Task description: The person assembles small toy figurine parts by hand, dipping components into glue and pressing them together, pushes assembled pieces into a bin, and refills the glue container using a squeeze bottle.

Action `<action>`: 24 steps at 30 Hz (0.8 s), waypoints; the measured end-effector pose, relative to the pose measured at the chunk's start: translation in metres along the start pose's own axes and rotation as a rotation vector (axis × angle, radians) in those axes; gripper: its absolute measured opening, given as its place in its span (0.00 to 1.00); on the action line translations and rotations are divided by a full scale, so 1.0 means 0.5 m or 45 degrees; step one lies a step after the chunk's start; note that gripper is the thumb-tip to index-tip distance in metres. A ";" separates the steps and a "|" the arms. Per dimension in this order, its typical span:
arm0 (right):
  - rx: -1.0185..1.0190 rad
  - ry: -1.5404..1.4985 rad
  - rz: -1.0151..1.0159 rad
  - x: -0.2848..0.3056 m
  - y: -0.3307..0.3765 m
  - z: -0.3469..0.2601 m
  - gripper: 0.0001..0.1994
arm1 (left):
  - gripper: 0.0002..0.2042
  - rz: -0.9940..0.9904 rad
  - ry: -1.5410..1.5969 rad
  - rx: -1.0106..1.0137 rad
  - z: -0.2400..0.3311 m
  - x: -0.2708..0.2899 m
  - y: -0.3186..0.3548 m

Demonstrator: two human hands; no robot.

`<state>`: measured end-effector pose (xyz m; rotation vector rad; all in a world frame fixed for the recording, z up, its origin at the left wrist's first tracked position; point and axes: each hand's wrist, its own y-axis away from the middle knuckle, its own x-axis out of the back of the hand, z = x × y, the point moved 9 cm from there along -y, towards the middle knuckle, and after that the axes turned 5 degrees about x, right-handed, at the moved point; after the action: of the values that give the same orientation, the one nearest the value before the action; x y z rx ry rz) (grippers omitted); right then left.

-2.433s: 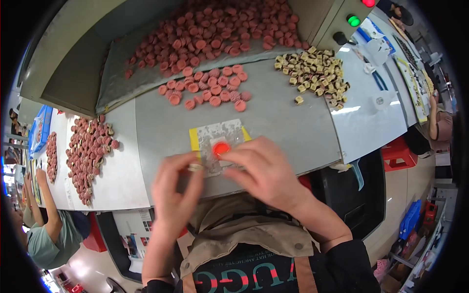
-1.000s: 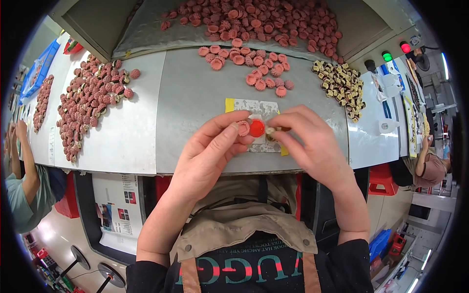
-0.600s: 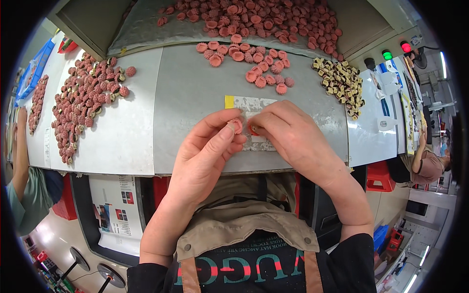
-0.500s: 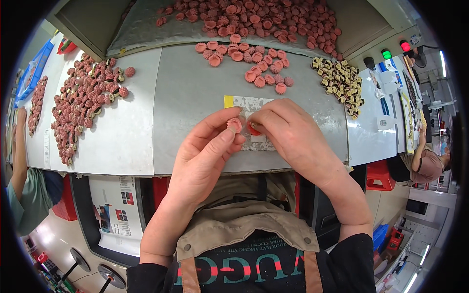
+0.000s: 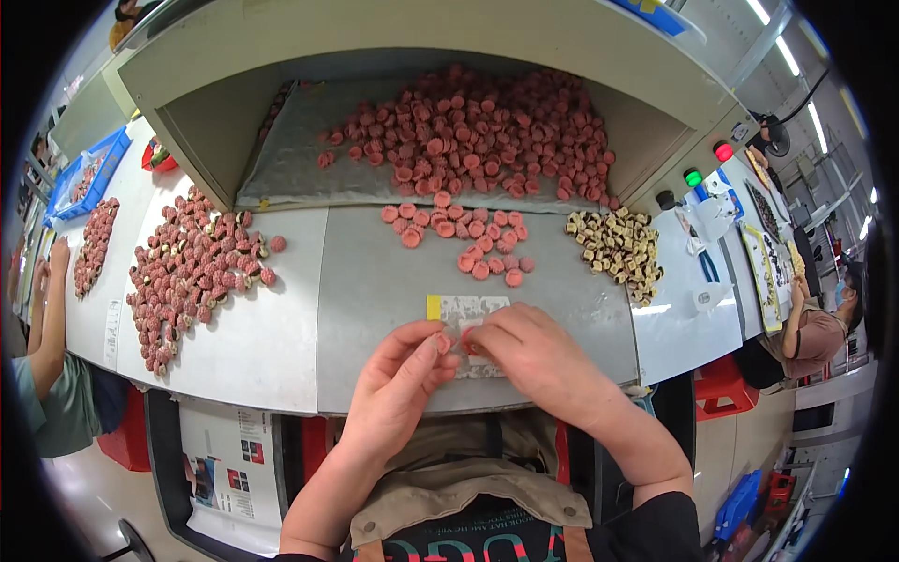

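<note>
— Looking down at the grey bench (image 5: 375, 281), where do the hands sit?

— Both are at its near edge, about six o'clock. The left hand (image 5: 398, 379) has its fingertips pinched on a small red cap (image 5: 442, 343). The right hand (image 5: 534, 361) curls its fingers around a second red piece (image 5: 465, 344), mostly hidden, so I cannot tell what it is. The two meet over a clear packet with a yellow tab (image 5: 468, 314) lying flat on the bench.

— Any free room around them?

— Bare metal lies open at nine o'clock from the hands and again at three. At twelve o'clock a loose cluster of red caps (image 5: 464, 239) is near, about twenty of them.

— And further off?

— One big heap of red caps (image 5: 468, 131), too many to count, fills the sloped tray under a hood at twelve. A pile of cream and brown pieces (image 5: 613, 248) sits at two o'clock, and a spread of darker red pieces (image 5: 192, 267) on the white table at ten. A red lamp (image 5: 723, 151) and a green lamp (image 5: 693, 177) are at one o'clock. Another person's arm (image 5: 47, 318) is at nine, and a seated person (image 5: 815, 328) at three.
</note>
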<state>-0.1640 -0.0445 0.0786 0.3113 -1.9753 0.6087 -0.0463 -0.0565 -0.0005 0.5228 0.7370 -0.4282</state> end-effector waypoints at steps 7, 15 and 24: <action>-0.176 -0.297 0.169 0.002 0.021 0.050 0.08 | 0.16 -0.041 -0.028 0.074 -0.006 0.003 -0.022; -0.150 -0.635 0.418 0.021 0.026 0.018 0.10 | 0.17 -0.075 -0.100 0.103 -0.021 -0.007 -0.022; 0.142 -0.390 0.442 0.023 0.019 -0.012 0.10 | 0.18 -0.121 -0.186 0.122 -0.029 -0.018 -0.021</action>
<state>-0.1694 -0.0328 0.0883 0.1336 -2.3170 0.9408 -0.0653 -0.0546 -0.0061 0.5418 0.6045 -0.5859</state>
